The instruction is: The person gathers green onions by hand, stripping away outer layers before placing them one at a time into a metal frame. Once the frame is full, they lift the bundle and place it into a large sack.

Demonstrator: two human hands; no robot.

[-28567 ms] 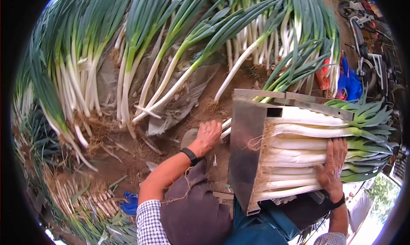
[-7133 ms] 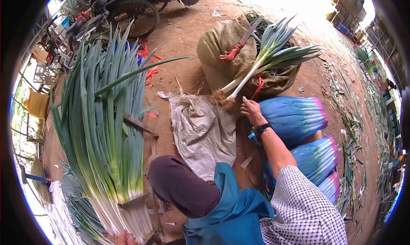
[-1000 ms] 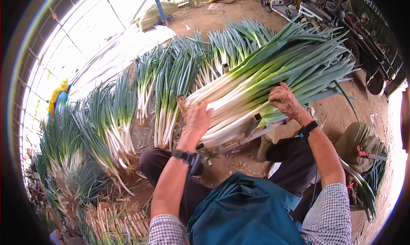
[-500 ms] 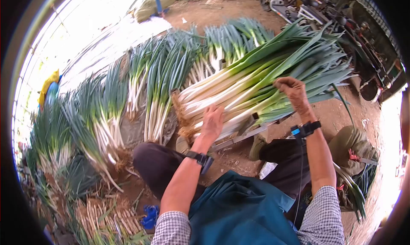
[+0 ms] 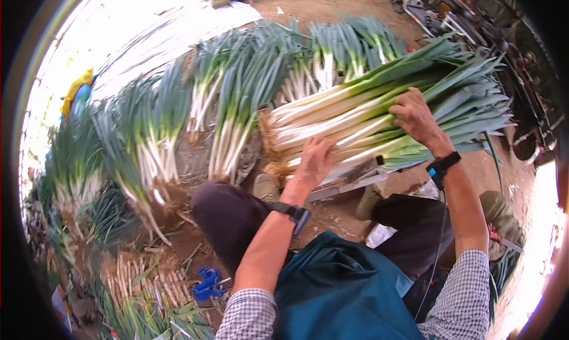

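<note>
A big pile of leeks (image 5: 349, 118) lies before me, white shafts and roots to the left, broad green leaves to the right. It rests on a low metal frame (image 5: 347, 187). My left hand (image 5: 316, 159) is over the white shafts near the root end, its fingers bent and closed around a leek shaft. Farther right, my right hand (image 5: 416, 118) is closed with curled fingers on the same pile, where the white turns green. The fingertips of both hands are partly hidden against the stalks.
Bunches of leeks (image 5: 246, 97) stand in a row on the ground to the left and behind. Thin stalks (image 5: 148, 278) lie at lower left beside a blue object (image 5: 207, 282). Machinery and a scooter-like thing (image 5: 421, 14) stand at upper right. My knees flank the frame.
The view has shifted, so the scene sits further right and slightly lower on the left. My right hand has lowered onto the leeks, its fingers curling in. My left hand stays over the shafts.
</note>
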